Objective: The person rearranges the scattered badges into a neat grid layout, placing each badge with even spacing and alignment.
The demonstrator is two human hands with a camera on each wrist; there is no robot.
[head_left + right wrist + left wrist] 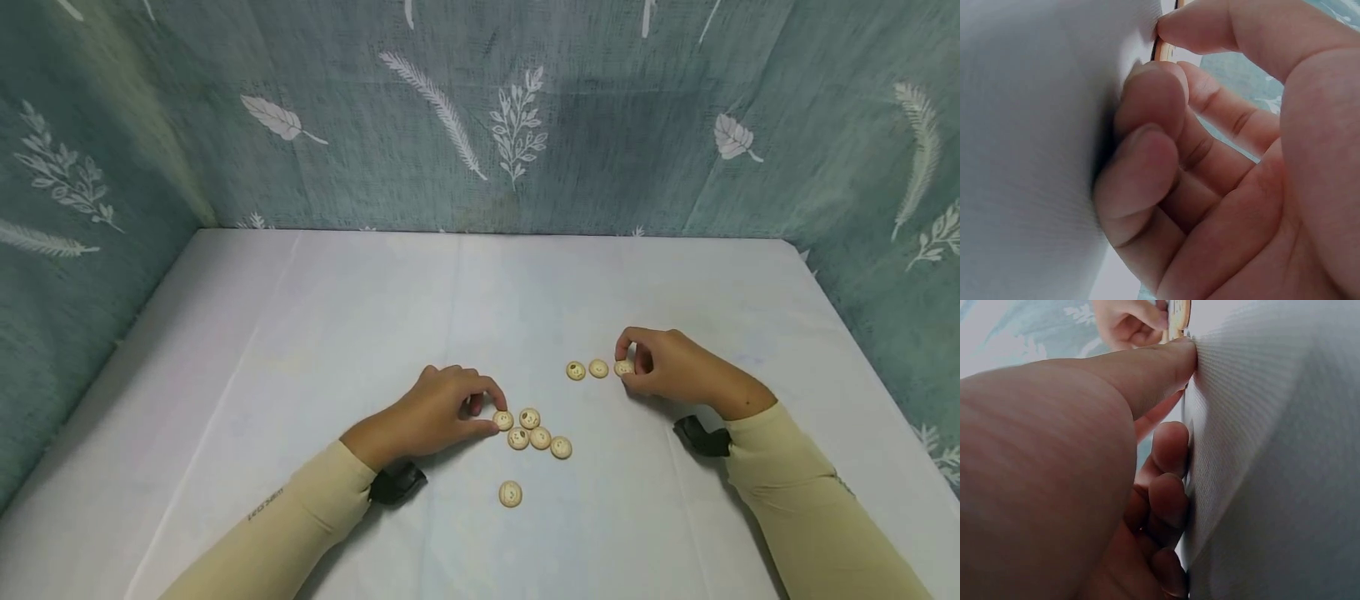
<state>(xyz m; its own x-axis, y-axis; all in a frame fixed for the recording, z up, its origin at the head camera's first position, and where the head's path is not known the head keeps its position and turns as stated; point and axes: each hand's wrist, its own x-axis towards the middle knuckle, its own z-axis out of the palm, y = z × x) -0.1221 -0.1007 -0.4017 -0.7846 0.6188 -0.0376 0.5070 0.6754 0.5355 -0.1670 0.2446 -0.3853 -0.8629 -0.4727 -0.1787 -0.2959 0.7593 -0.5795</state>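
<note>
Left hand (442, 408): thumb and forefinger pinched a pale round disc (503, 421) beside a cluster of four discs (540, 437) on white cloth (360, 308). Right hand (671, 364): thumb and forefinger pinched an end disc (623, 367), in line with two spaced discs (598, 368). A lone disc (510, 493) lay nearer the wearer.

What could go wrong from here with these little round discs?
The left hand pinches a disc close beside four others, so moving it might nudge them. The right hand pinches the row's end disc; a slip could knock the middle disc askew.
</note>
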